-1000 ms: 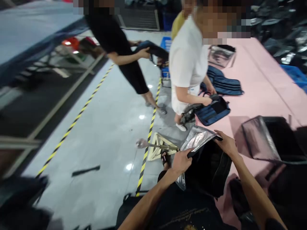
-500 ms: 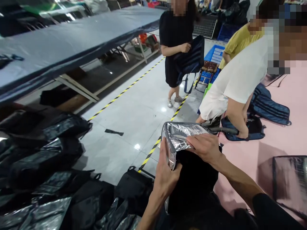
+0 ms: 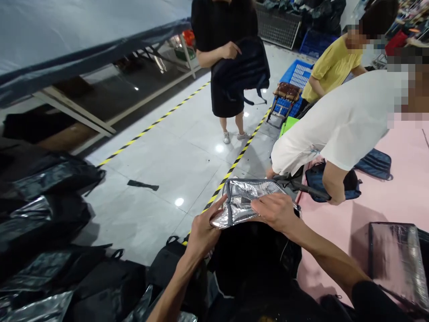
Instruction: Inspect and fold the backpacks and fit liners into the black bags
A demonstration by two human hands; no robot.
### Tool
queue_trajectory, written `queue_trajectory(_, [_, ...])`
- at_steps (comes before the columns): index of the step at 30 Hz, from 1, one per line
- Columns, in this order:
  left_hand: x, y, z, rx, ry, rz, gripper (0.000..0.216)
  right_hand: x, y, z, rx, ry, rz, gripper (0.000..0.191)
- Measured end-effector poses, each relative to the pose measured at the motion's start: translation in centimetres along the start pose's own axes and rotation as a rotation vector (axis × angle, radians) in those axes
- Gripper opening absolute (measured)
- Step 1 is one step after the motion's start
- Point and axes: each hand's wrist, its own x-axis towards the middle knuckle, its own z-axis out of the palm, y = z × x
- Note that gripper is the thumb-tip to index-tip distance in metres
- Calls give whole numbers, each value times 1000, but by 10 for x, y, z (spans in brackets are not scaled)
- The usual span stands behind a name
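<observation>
- The left hand (image 3: 201,232) gripped the near-left edge of the foil-lined flap (image 3: 243,199) of a black insulated bag (image 3: 258,259), thumb over the silver lining and fingers underneath.
- The right hand (image 3: 276,212) lay on top of the same flap, pressing it down with curled fingers; whether those fingers closed around the edge could not be told.
- The bag sat directly below the flap, against the wearer's body and just left of the pink table (image 3: 395,201).
- A likely risk, as a judgement: the slick lining could slip from the left thumb if the flap were pulled while the right hand only pressed it, and the flap would spring open.
- The bag was held off the table edge, so a loosened hold might let it drop onto the pile of black bags (image 3: 60,250) to its left.
- Counted: one flap in hand, one more open foil-lined bag (image 3: 397,261) on the table right of the held bag, three other people beyond it, one blue crate (image 3: 296,76) far behind it.
- The pile's bags were too overlapped to count.
</observation>
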Motion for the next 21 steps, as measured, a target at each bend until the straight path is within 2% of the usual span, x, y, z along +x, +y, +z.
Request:
queue_trajectory(2, [22, -5, -11, -39, -89, -9, 77, 14, 9, 12, 0, -13, -6, 63])
queue_trajectory(5, [60, -10, -25, -166, -221, -50, 69, 43, 28, 38, 22, -44, -14, 68])
queue_trajectory(8, [95, -11, -33, -271, -403, -186, 54, 72, 50, 74, 100, -154, 36, 76])
queue_trajectory(10, [108, -9, -36, -279, -460, -272, 43, 88, 64, 100, 162, -233, 89, 79])
queue_trajectory(12, [111, -6, -38, -263, -397, -261, 37, 101, 75, 124, 210, -280, 140, 82])
queue_trajectory(16, [116, -11, -35, -161, -112, -176, 38, 121, 90, 170, 270, -379, 223, 86])
queue_trajectory(18, [135, -25, -27, -64, 13, -216, 29, 130, 97, 197, 281, -460, 267, 87])
queue_trajectory(21, [187, -58, -6, 9, 130, -266, 24, 138, 104, 244, 234, -576, 356, 86])
